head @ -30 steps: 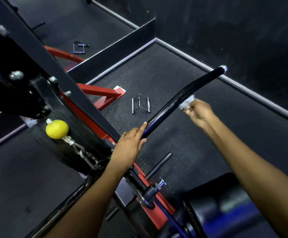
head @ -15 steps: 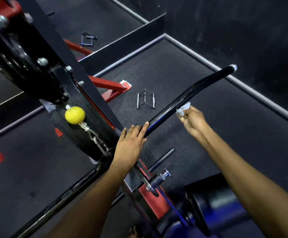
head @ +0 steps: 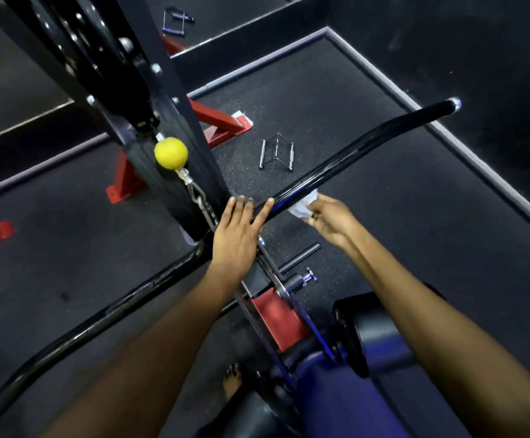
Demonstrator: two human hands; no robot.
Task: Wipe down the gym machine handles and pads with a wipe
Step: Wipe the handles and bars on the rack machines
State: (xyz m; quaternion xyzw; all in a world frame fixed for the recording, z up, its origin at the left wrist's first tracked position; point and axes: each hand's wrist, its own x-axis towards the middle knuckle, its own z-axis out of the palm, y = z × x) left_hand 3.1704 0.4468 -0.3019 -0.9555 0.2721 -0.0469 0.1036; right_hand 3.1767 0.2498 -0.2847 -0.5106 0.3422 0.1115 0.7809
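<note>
A long black curved pull-down bar point(head: 368, 147) runs from the lower left up to the upper right. My left hand point(head: 236, 232) rests on the bar's middle with its fingers straight. My right hand point(head: 330, 219) pinches a crumpled white wipe point(head: 303, 205) and holds it against the underside of the bar, just right of my left hand. A black roller pad point(head: 371, 330) sits at the lower right, beside my right forearm.
A yellow ball point(head: 171, 152) on a chain hangs against the black upright point(head: 168, 90). Red frame feet point(head: 216, 128) stand on the dark rubber floor. A metal V-handle point(head: 276, 153) lies on the floor beyond the bar, another attachment point(head: 175, 22) farther back. A bare foot point(head: 233, 379) shows below.
My right hand has slid the wipe down the bar toward its middle, ending close to my left hand. My left hand stays on the bar. The view has tilted downward.
</note>
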